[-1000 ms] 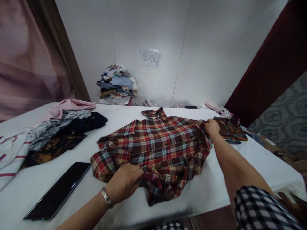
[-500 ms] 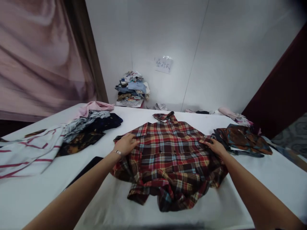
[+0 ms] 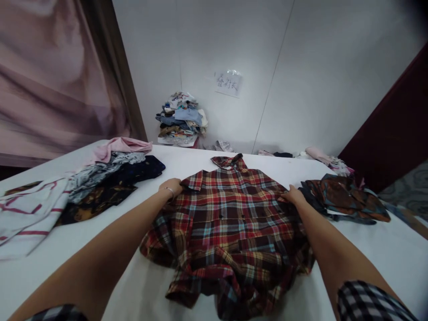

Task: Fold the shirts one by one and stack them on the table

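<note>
In the head view, the shirt (image 3: 230, 218) lies on the table (image 3: 187, 161), between the hands and down toward 6 o'clock. The left hand (image 3: 172, 187) grips it at 10 o'clock. The right hand (image 3: 294, 196) pinches it at 2. Brown clothes (image 3: 347, 196) sit near, at 3. A striped top (image 3: 36, 214), at 9, is cut off. Left fingertips are hard to see.

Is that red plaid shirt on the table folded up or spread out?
Spread out, but not flat: the shirt lies wide between the left hand and right hand, its near end bunched in wrinkles.
</note>
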Demonstrator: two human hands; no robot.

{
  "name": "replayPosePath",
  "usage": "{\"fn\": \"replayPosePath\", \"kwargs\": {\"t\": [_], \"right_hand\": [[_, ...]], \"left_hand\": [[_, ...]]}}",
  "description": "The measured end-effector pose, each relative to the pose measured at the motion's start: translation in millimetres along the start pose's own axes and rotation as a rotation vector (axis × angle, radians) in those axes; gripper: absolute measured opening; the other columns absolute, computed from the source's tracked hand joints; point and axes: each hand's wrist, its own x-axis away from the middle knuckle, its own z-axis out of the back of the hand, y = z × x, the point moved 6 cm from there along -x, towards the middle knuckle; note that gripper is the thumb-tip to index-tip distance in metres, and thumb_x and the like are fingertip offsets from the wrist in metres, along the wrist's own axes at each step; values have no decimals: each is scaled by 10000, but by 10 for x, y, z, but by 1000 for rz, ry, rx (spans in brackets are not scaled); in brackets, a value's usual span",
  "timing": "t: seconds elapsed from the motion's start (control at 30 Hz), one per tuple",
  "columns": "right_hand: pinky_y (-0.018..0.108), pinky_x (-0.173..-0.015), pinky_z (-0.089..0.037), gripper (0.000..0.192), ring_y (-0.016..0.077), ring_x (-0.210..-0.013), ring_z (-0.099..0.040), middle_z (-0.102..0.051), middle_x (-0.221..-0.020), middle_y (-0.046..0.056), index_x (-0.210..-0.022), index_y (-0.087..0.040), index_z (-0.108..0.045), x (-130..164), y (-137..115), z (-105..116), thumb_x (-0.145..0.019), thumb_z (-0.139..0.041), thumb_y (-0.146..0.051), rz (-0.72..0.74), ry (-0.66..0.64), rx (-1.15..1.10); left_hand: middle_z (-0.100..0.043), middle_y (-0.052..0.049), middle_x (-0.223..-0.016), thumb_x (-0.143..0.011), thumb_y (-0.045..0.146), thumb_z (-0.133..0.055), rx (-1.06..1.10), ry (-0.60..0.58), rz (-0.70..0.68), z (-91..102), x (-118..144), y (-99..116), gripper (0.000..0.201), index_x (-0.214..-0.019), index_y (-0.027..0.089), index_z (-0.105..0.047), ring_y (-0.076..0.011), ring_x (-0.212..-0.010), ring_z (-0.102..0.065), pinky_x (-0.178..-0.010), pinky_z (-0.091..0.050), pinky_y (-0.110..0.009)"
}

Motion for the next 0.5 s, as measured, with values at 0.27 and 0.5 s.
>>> {"fn": "replayPosePath", "kwargs": {"t": [0.27, 0.5], "right_hand": [[314, -949, -468, 393, 232, -1083, -636, -690, -1158, 150, -1146, -108, -667, -341, -164, 452, -874, -449, -290, -54, 308, -185], [382, -973, -475, 919, 293, -1158, -604, -641, -1248, 187, -1516, -67, -313, -252, -416, 280, -747, -698, -391, -20, 80, -383]], "left_hand": [[-699, -193, -1175, -860, 389, -442, 45, 302, 74, 763, -337, -2, 418, -1154, 169, -640, -354, -1093, -645, -849, -503, -417], [-597, -181, -1343, -827, 482, -532, 113, 311, 35, 556, -465, 111, 574, -1304, 162, -524, -346, -1231, -554, -981, -461, -456]]}}
